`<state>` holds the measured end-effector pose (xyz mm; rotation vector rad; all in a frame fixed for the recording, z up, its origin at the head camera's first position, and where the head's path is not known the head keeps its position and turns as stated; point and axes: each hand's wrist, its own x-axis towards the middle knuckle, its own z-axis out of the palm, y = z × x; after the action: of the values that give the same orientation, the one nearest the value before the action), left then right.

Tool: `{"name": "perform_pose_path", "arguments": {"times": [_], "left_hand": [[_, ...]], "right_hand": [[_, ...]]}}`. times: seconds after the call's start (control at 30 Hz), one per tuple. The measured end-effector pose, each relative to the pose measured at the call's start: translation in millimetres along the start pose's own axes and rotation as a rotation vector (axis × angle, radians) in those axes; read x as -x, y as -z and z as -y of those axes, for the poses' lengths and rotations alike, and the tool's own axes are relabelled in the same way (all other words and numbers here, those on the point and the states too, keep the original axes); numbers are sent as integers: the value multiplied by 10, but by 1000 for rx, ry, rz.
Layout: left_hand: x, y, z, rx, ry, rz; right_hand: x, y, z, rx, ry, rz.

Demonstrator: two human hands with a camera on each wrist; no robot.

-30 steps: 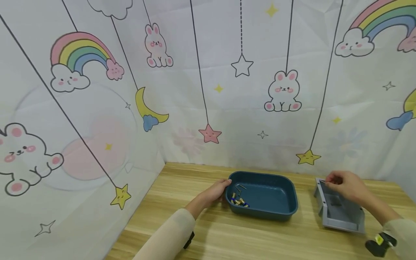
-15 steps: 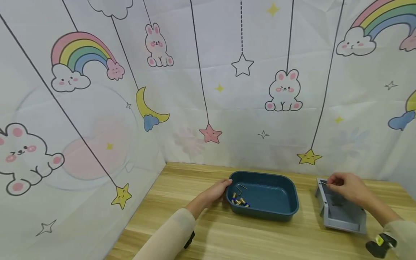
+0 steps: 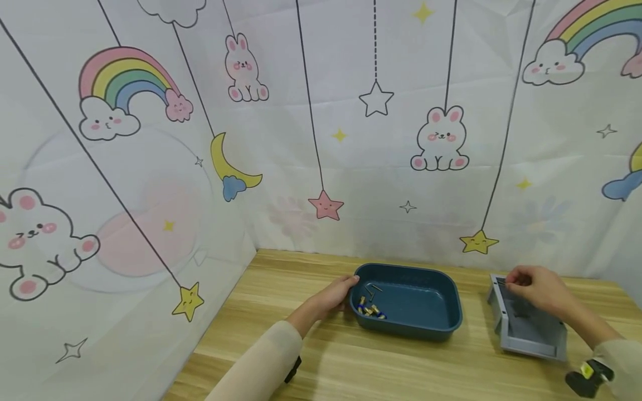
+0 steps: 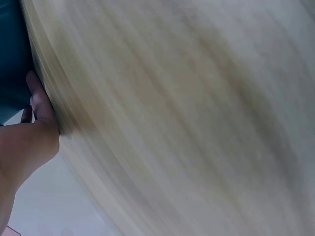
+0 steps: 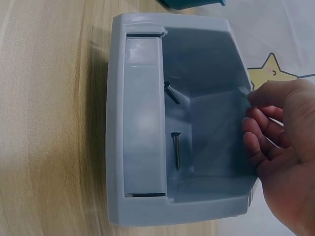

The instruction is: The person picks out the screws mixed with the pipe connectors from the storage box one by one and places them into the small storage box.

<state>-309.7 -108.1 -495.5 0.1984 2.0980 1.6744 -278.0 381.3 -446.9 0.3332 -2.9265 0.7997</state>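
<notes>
My left hand (image 3: 335, 295) holds the left end of a dark teal plastic tray (image 3: 416, 331), with a fingertip over the rim. In the left wrist view, that hand lies along the outer wall of the tray (image 4: 12, 64). Several brass-coloured pieces with blue parts (image 3: 370, 309) and several screws (image 3: 373, 291) lie at the tray's left end. My right hand (image 3: 539, 287) is above the back edge of a grey storage bin (image 3: 534, 348), pinching a small screw (image 5: 253, 105), mostly hidden by the fingers. Inside the bin lie two dark screws (image 5: 177, 150), seen in the right wrist view.
Tray and bin stand apart on a wood-grain table (image 3: 401, 367). A printed cloth (image 3: 371, 167) with rabbits, stars and rainbows hangs behind the table and along its left side.
Almost nothing differs. The left hand stays on the tray, and the right hand keeps its pinch at the bin's back edge. The whole head view has shifted slightly.
</notes>
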Motion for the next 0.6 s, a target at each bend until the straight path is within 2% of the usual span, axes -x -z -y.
{"name": "perform_pose_path", "arguments": {"times": [0.27,0.6], "left_hand": [[-2,-17,-3,20,-7,6],[-4,-12,7,1,-15,0]], "right_hand": [[4,17,6,2,4,-2],[7,22,27,-5,-1,-1]]}}
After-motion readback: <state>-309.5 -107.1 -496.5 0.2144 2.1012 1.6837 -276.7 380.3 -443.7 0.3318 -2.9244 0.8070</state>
